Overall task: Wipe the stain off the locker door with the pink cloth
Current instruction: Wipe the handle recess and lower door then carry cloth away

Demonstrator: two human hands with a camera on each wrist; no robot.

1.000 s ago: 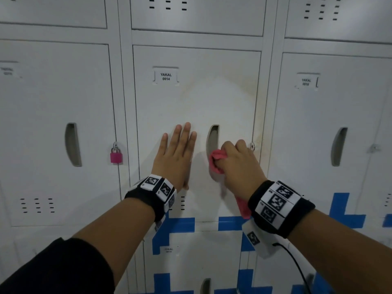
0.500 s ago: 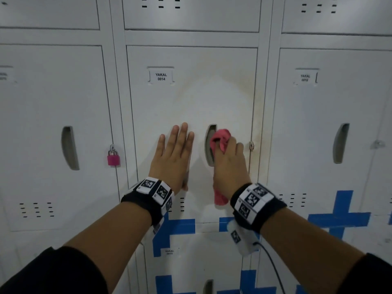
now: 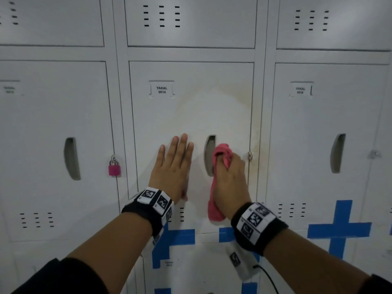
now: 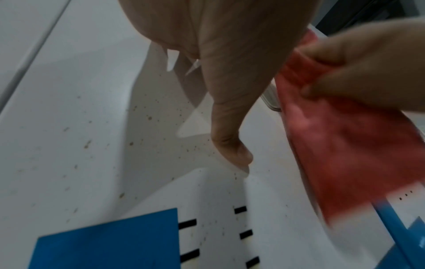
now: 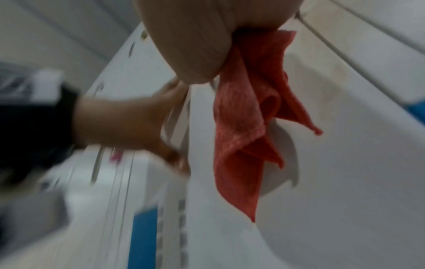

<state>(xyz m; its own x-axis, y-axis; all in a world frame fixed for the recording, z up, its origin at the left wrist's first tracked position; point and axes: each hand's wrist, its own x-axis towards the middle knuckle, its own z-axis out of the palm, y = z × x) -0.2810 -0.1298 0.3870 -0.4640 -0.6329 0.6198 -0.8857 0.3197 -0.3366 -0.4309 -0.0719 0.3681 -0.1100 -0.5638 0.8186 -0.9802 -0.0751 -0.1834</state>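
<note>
The middle locker door, labelled YAKAL 0014, carries a yellowish stain along its upper middle and right edge. Small brown specks dot its lower part in the left wrist view. My left hand lies flat on the door, fingers straight, left of the handle slot. My right hand grips the pink cloth bunched against the door beside the slot. A loose end of the cloth hangs down below my fist. The same cloth shows at the right of the left wrist view.
More grey lockers stand to either side and above. A pink padlock hangs on the left locker's hasp. A small latch sits at the middle door's right edge. Blue tape crosses mark the lower lockers. A black cable trails from my right wrist.
My right hand with the cloth moved up and left to the handle slot, then shifted slightly right and down along it. My left hand stayed flat on the door.
</note>
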